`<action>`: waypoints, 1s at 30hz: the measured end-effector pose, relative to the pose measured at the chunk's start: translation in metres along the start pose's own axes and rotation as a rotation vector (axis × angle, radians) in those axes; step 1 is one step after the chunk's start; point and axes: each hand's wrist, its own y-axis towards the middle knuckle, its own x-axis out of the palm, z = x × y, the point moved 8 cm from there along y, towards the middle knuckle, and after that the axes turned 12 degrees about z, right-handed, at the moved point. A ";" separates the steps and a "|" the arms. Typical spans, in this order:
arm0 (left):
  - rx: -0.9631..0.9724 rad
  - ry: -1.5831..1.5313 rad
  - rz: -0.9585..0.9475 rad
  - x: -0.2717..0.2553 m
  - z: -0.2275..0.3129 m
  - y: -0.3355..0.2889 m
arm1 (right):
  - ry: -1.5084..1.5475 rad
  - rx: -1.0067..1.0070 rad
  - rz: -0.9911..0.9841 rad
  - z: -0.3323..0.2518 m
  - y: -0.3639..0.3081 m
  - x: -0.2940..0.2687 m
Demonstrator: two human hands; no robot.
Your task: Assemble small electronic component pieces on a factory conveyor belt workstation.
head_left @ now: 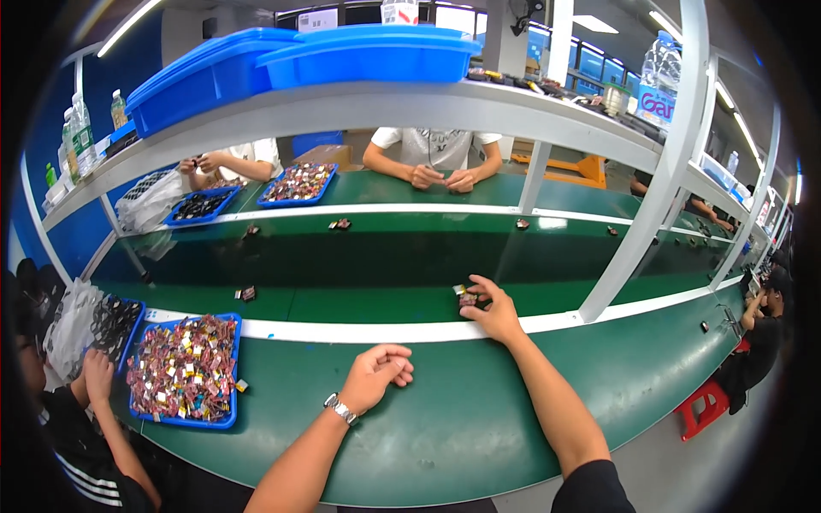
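Right hand (491, 312) extended, left hand (376, 378) loosely curled

From the near side, the left forearm (301, 455) slants toward the far right, fingers (394, 352) softly bent. The right forearm (552, 393) slants toward the far left, reaching farther, index finger (486, 285) arched above the thumb (474, 314).

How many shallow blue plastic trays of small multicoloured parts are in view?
2: near tray, left of the bare left hand; far tray, across the green table. Others may be hidden.

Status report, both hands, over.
Left hand loosely curled, nothing visible in it. Right hand at small component, grip unclear. White rail beneath right wrist.
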 end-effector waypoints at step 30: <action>-0.278 -0.216 -0.076 -0.001 0.006 -0.017 | 0.356 0.051 -0.180 -0.104 -0.104 0.044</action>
